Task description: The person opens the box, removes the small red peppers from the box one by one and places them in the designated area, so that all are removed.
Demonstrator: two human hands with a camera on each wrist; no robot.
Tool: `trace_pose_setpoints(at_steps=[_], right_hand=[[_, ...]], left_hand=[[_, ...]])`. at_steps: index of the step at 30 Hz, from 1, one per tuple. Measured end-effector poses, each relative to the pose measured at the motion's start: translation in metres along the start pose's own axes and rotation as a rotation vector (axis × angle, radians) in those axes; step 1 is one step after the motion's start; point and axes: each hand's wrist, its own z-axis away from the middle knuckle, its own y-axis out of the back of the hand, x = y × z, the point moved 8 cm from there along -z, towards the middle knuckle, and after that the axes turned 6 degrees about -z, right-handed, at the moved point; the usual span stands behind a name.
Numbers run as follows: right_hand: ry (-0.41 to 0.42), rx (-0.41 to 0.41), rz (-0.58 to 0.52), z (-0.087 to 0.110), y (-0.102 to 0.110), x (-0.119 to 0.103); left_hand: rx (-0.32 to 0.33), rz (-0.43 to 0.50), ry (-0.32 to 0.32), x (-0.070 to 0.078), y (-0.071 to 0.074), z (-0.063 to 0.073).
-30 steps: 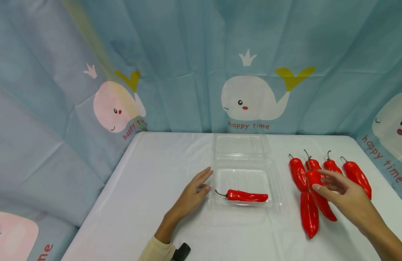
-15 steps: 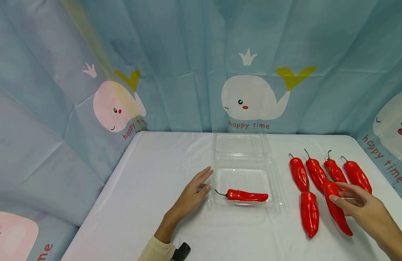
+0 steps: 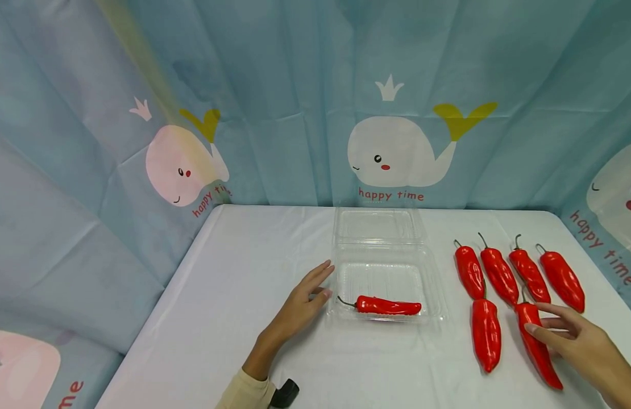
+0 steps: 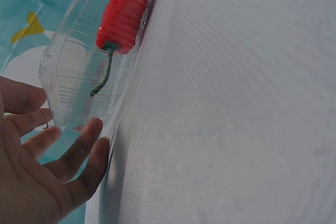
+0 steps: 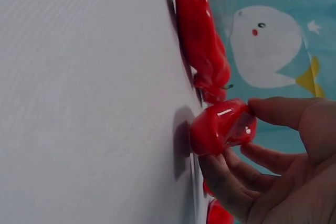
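Note:
My right hand pinches a red chili pepper between thumb and fingers, at the near right of the table. In the right wrist view this held pepper is seen end-on, close over the white cloth. My left hand has its fingers spread at the left side of a clear plastic box, whose lid lies folded back. Inside the box, one red pepper lies crosswise near the front wall, its green stem to the left. From the left wrist, the fingertips appear right at the box's corner.
Several more red peppers lie to the right of the box: a back row ending in the far-right pepper, and one pepper in front at the left. White cloth covers the table; a blue whale-print curtain hangs behind.
My right hand has carried its pepper rightward and toward me, away from the front-left pepper, and lowered it in front of the back row. The left hand and box stay put.

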Motion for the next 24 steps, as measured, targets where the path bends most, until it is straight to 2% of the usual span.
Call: trace_pose_setpoints(at_steps=[12, 24], right_hand=[[0.027, -0.038, 0.043, -0.008, -0.002, 0.011], [0.075, -0.048, 0.088, -0.013, -0.004, 0.01]], left_hand=[[0.003, 0.003, -0.001, 0.001, 0.0, 0.0], [0.006, -0.004, -0.002, 0.001, 0.0, 0.001]])
